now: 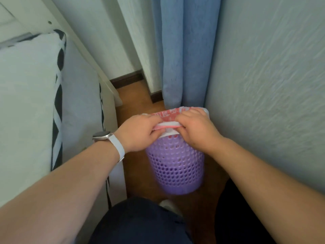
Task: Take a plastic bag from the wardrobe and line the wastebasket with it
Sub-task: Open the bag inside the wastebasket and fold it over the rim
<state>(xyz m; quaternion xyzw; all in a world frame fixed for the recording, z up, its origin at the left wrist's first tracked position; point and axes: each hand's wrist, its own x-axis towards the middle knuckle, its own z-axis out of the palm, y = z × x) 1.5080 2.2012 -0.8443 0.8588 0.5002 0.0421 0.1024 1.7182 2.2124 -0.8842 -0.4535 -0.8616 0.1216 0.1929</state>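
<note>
To the right of my right hand a pale textured wall (267,81) runs close by, and off to the left of my left hand stands the side of a white bed (31,103) with a black-and-white patterned edge. Beyond both hands a blue curtain (182,50) hangs down to the wooden floor (133,103).

Directly under my hands is the purple wastebasket (175,166), a perforated plastic tub standing on the floor with its long axis upright and its open mouth pointing up toward me; it looks slightly blurred. Its body sits just below and between my wrists.

The plastic bag (167,116), white with red print, lies across the mouth of the basket, its opening stretched sideways from one hand to the other, so its long run goes left to right along the rim. The far edge shows beyond my knuckles.

My left hand (139,132) is closed, fingers curled down, pinching the bag's near edge at the rim. My right hand (197,129) is closed the same way, gripping the bag edge just beside the left. A white-strapped watch (107,138) sits on my left wrist.
</note>
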